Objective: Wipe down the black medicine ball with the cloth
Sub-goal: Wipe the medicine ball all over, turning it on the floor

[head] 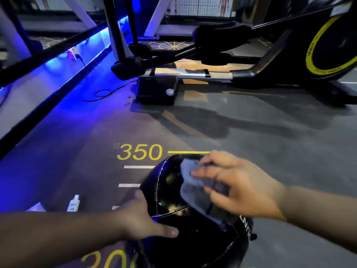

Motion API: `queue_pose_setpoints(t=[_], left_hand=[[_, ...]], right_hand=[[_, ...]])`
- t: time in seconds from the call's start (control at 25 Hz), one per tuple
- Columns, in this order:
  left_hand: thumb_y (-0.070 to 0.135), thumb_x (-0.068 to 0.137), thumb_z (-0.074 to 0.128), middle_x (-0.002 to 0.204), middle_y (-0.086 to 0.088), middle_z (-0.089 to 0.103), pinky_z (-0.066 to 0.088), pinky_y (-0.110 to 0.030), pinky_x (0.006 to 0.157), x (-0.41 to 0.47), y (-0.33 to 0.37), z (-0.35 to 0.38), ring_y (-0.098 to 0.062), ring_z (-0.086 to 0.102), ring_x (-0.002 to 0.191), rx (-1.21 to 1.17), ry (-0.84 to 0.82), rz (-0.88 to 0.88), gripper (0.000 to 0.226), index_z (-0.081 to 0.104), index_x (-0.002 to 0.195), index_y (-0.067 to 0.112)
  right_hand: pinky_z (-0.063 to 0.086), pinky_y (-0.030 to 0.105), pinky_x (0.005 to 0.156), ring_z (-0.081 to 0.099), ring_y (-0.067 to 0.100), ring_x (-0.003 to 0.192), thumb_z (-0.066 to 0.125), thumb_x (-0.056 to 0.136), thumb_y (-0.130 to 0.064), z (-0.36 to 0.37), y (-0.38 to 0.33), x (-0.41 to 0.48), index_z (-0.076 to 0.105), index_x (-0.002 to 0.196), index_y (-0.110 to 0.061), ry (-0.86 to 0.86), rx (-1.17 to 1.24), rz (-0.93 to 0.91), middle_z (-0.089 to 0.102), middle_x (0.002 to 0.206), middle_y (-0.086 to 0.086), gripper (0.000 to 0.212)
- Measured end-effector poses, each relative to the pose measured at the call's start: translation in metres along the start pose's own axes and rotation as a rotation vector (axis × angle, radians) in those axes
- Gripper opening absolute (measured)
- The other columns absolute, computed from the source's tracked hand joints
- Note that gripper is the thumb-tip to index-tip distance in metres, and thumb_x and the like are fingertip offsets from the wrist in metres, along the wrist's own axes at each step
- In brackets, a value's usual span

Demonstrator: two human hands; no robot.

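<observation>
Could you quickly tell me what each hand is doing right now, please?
Left hand: open, flat against the black medicine ball, steadying it.
Right hand: open, fingers pressing the cloth onto the ball.

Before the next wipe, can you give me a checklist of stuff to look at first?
1. Ball held steady: ok. The left hand rests on the left side of the black medicine ball.
2. Cloth touching the ball: ok. The grey cloth lies on the ball's top.
3. Cloth under control: ok. The right hand presses it with its fingers, though the hand is blurred.
4. White bottle out of the way: ok. It is on the floor to the left, apart from the ball.
5. Elliptical machine clear: ok. It stands farther off.
6. Whole ball wiped: cannot tell. The underside is hidden.
</observation>
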State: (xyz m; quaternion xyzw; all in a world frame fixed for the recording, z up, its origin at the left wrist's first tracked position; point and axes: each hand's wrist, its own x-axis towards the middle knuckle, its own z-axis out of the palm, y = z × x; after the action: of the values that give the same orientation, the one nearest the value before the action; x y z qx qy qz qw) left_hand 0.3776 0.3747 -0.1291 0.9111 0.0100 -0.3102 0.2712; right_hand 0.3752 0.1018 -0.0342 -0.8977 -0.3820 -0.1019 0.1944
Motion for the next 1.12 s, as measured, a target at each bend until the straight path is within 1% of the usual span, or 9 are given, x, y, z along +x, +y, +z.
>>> queue_pose_setpoints(t=[0.16, 0.24, 0.32, 0.48, 0.68, 0.8, 0.88, 1.0, 1.12], left_hand=[[0.088, 0.006, 0.071, 0.128, 0.011, 0.053, 0.047, -0.029, 0.097, -0.011, 0.014, 0.005, -0.012, 0.054, 0.118, -0.05, 0.032, 0.003, 0.169, 0.004, 0.148, 0.026], [0.087, 0.007, 0.072, 0.126, 0.012, 0.056, 0.049, -0.028, 0.093, -0.011, 0.022, 0.008, -0.012, 0.055, 0.116, -0.053, 0.102, 0.039, 0.165, 0.009, 0.147, 0.027], [0.084, 0.015, 0.076, 0.124, 0.014, 0.057, 0.049, -0.027, 0.09, -0.011, 0.025, 0.011, -0.011, 0.055, 0.115, -0.03, 0.151, 0.09, 0.154, 0.017, 0.144, 0.025], [0.076, 0.017, 0.083, 0.13, 0.021, 0.055, 0.045, -0.027, 0.1, -0.003, 0.024, 0.005, -0.006, 0.052, 0.122, -0.073, 0.195, 0.209, 0.146, 0.024, 0.145, 0.037], [0.048, 0.042, 0.096, 0.121, 0.012, 0.063, 0.052, -0.033, 0.094, 0.044, 0.04, -0.04, -0.004, 0.063, 0.104, -0.205, 0.311, 0.337, 0.091, 0.052, 0.12, 0.03], [0.06, 0.058, 0.085, 0.103, 0.009, 0.07, 0.054, -0.038, 0.088, 0.051, 0.06, -0.054, -0.012, 0.067, 0.097, 0.01, 0.523, 0.371, 0.057, 0.061, 0.101, 0.032], [0.068, 0.075, 0.063, 0.097, 0.009, 0.071, 0.052, -0.037, 0.084, 0.033, 0.079, -0.042, -0.017, 0.066, 0.098, 0.188, 0.578, 0.474, 0.046, 0.062, 0.102, 0.031], [0.082, 0.068, 0.055, 0.139, 0.007, 0.052, 0.043, -0.039, 0.103, 0.012, 0.1, -0.013, -0.016, 0.049, 0.129, 0.237, 0.324, 0.472, 0.088, 0.042, 0.138, 0.029], [0.09, 0.046, 0.062, 0.165, 0.008, -0.002, 0.025, -0.045, 0.118, 0.006, 0.103, 0.002, -0.015, 0.01, 0.151, 0.347, 0.18, 0.386, 0.141, -0.003, 0.155, 0.027]], right_hand=[[0.045, 0.032, 0.095, 0.058, 0.019, 0.103, 0.061, 0.083, -0.036, 0.018, 0.044, 0.033, 0.062, 0.123, -0.029, -0.137, -0.019, 0.306, 0.056, 0.114, -0.003, 0.041], [0.043, 0.029, 0.095, 0.058, 0.022, 0.104, 0.056, 0.081, -0.041, 0.027, 0.052, 0.026, 0.06, 0.124, -0.029, -0.16, -0.05, 0.395, 0.059, 0.112, -0.003, 0.045], [0.045, 0.026, 0.085, 0.06, 0.023, 0.094, 0.056, 0.076, -0.04, 0.029, 0.051, 0.009, 0.065, 0.116, -0.025, -0.039, -0.055, 0.408, 0.06, 0.098, -0.007, 0.044], [0.045, 0.023, 0.068, 0.06, 0.019, 0.076, 0.059, 0.071, -0.038, 0.024, 0.051, -0.02, 0.068, 0.101, -0.023, 0.071, -0.073, 0.459, 0.055, 0.082, -0.007, 0.035], [0.047, 0.03, 0.064, 0.062, 0.027, 0.078, 0.067, 0.077, -0.035, 0.018, 0.049, -0.043, 0.062, 0.099, -0.023, 0.061, -0.192, 0.64, 0.054, 0.085, -0.004, 0.026], [0.048, 0.032, 0.067, 0.062, 0.03, 0.08, 0.066, 0.078, -0.032, 0.018, 0.048, -0.049, 0.06, 0.097, -0.021, 0.095, -0.202, 0.655, 0.057, 0.089, 0.001, 0.023], [0.048, 0.032, 0.07, 0.062, 0.029, 0.083, 0.065, 0.079, -0.031, 0.019, 0.046, -0.051, 0.059, 0.099, -0.022, 0.115, -0.177, 0.667, 0.057, 0.092, 0.001, 0.023], [0.048, 0.032, 0.071, 0.061, 0.029, 0.083, 0.067, 0.079, -0.031, 0.019, 0.055, -0.047, 0.061, 0.1, -0.023, 0.164, -0.119, 0.719, 0.054, 0.089, -0.002, 0.024], [0.045, 0.029, 0.071, 0.061, 0.027, 0.084, 0.067, 0.079, -0.032, 0.019, 0.062, -0.042, 0.064, 0.1, -0.023, 0.152, -0.083, 0.791, 0.054, 0.086, -0.003, 0.024]])
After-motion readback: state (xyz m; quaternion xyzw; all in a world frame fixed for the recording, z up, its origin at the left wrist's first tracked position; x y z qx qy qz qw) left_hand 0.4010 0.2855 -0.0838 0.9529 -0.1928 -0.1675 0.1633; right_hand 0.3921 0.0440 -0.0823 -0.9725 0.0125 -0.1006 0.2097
